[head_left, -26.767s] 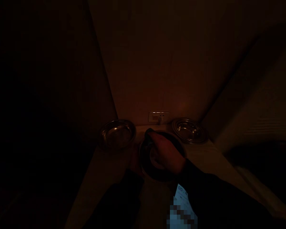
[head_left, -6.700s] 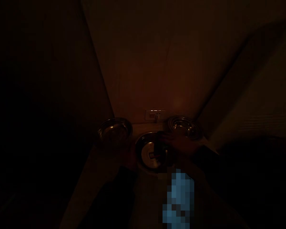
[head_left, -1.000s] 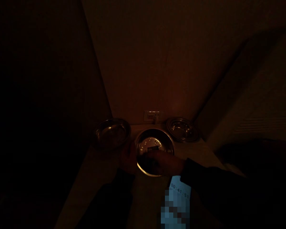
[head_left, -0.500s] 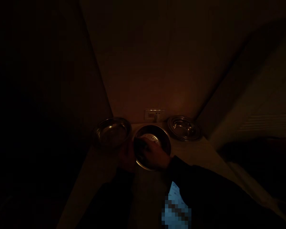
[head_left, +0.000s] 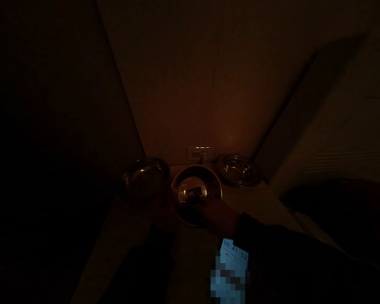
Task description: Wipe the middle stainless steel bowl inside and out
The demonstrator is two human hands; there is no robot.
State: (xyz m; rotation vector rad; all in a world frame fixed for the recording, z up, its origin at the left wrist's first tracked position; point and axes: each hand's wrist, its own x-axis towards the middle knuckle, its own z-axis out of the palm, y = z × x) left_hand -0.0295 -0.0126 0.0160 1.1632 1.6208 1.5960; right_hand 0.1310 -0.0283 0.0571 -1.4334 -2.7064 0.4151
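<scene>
A shiny round metal bowl (head_left: 221,192) stands on a narrow wooden table, with a small dark rectangular label (head_left: 194,191) on its bottom. My left hand (head_left: 165,211), barely visible in the dark, is against the bowl's left rim and appears to grip it. Over the bowl's right front rim reaches my right hand (head_left: 220,215), its fingers bent down inside. A dark patch lies under those fingertips; what they hold, if anything, is lost in shadow.
Another metal bowl (head_left: 167,169) is at the left, and stacked metal dishes (head_left: 256,179) are at the back right. A wall outlet (head_left: 200,153) is behind the middle bowl. Near the front lies a lit phone (head_left: 232,257) showing a timer. Panels enclose the table (head_left: 253,202).
My right hand has drawn back from the bowl's left inside toward its right front, uncovering the bottom and label. My left hand stays beside the bowl. The view shifted slightly.
</scene>
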